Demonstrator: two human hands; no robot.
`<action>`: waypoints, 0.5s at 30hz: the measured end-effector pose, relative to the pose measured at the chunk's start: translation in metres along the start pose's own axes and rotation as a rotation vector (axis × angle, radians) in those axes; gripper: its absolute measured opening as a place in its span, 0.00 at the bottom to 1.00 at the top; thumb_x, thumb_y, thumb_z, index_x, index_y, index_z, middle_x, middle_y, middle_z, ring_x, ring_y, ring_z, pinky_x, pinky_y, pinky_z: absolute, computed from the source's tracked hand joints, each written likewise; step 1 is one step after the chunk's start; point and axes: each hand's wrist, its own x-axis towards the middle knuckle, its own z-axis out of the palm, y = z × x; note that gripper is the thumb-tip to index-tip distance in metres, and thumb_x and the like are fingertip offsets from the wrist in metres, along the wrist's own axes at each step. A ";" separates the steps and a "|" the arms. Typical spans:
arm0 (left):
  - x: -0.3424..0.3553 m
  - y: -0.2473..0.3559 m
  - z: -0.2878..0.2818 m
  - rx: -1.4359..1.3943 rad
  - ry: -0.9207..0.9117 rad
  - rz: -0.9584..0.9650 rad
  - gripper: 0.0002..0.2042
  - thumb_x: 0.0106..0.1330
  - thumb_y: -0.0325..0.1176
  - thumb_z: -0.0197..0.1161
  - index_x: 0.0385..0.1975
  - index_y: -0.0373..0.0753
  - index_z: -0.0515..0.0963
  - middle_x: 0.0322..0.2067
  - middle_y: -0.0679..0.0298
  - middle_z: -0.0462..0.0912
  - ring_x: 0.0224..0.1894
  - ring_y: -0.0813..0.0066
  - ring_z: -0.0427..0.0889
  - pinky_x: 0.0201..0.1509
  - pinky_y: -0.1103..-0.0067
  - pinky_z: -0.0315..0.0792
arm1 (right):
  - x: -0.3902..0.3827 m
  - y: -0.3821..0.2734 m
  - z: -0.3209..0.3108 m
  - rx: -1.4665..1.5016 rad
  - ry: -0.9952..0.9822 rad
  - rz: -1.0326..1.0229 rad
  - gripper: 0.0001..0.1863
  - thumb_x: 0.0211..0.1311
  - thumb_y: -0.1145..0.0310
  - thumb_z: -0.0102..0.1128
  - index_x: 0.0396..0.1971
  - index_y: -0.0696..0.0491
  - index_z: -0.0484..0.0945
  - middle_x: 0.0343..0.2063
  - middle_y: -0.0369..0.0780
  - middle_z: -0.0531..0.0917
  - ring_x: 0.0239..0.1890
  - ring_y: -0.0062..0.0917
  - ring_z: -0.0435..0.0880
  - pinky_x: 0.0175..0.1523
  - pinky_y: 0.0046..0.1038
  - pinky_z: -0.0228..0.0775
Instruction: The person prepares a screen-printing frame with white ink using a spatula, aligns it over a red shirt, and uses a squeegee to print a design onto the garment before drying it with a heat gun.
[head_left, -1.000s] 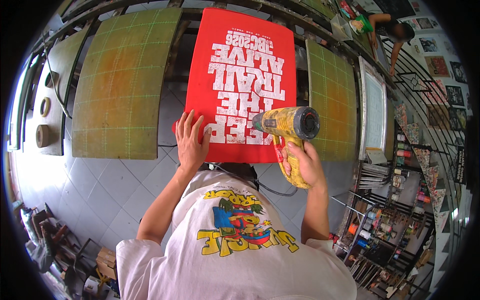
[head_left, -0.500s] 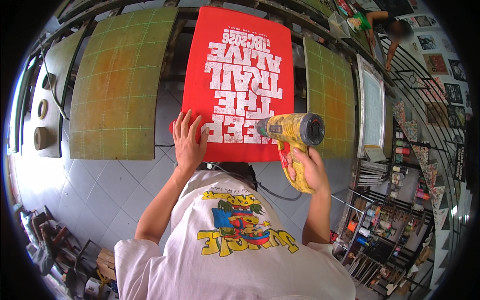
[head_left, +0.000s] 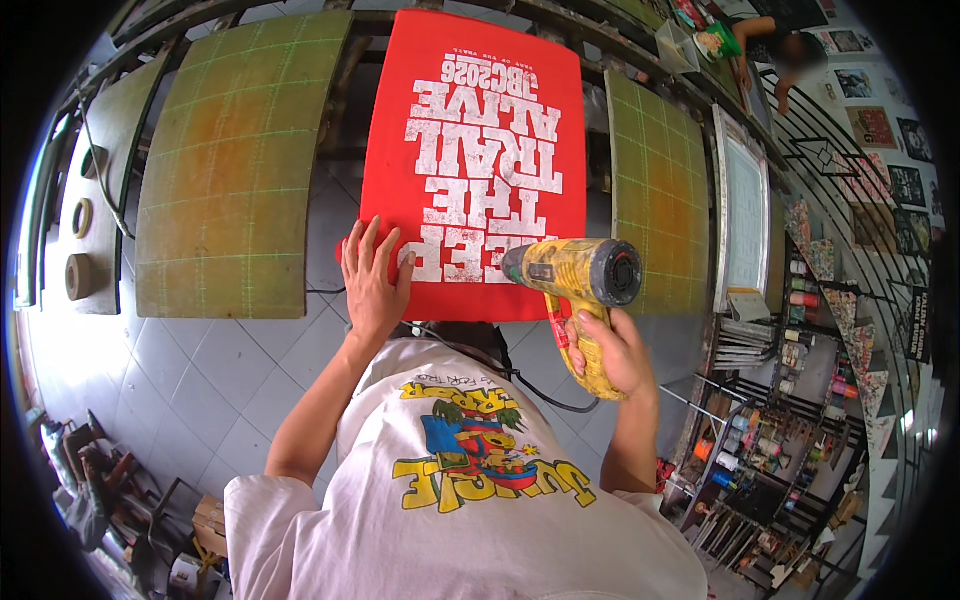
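A red fabric piece [head_left: 395,150] with large white printed lettering lies stretched flat over a board in front of me. My left hand [head_left: 377,283] rests on its near left corner, fingers spread and lying flat. In my right hand [head_left: 615,352] is a yellow heat gun [head_left: 570,268] with a dark rear cap, its handle wrapped by my fingers. The heat gun's dark nozzle points left, over the near right part of the white print. A dark cord [head_left: 550,405] runs from below its handle toward my waist.
Green gridded boards flank the red piece, one at left [head_left: 240,170] and one at right [head_left: 655,190]. Tape rolls [head_left: 78,276] lie on the far-left board. A framed screen [head_left: 745,200] stands right. Shelves of small containers [head_left: 740,450] are lower right. Another person [head_left: 765,50] works far right.
The heat gun in my right hand has shifted slightly left and toward me. My left hand stays flat on the red fabric.
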 end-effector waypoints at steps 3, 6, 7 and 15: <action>0.001 0.001 -0.001 0.010 0.003 0.013 0.22 0.68 0.33 0.66 0.62 0.41 0.75 0.70 0.54 0.67 0.75 0.51 0.58 0.78 0.57 0.53 | 0.007 0.000 0.005 -0.008 -0.062 -0.020 0.11 0.76 0.66 0.54 0.36 0.58 0.72 0.26 0.37 0.76 0.21 0.18 0.74 0.26 0.24 0.68; 0.000 0.001 -0.001 0.010 -0.005 0.009 0.22 0.68 0.33 0.65 0.62 0.40 0.75 0.70 0.54 0.67 0.75 0.51 0.58 0.78 0.57 0.53 | 0.010 0.001 0.010 -0.029 -0.066 -0.012 0.11 0.76 0.65 0.54 0.36 0.58 0.73 0.25 0.36 0.76 0.21 0.17 0.74 0.26 0.24 0.67; 0.000 0.001 -0.001 0.009 -0.010 0.006 0.21 0.68 0.33 0.65 0.61 0.40 0.76 0.69 0.54 0.67 0.75 0.50 0.58 0.78 0.57 0.53 | 0.009 0.000 0.010 -0.025 -0.063 -0.014 0.11 0.76 0.65 0.54 0.36 0.58 0.73 0.25 0.36 0.76 0.21 0.17 0.74 0.26 0.24 0.67; 0.000 0.001 -0.001 0.022 -0.008 0.000 0.22 0.69 0.33 0.65 0.62 0.40 0.75 0.70 0.54 0.65 0.76 0.51 0.57 0.78 0.58 0.54 | -0.004 0.002 -0.002 -0.008 0.022 -0.011 0.10 0.76 0.66 0.53 0.37 0.57 0.73 0.24 0.36 0.75 0.20 0.18 0.74 0.26 0.23 0.68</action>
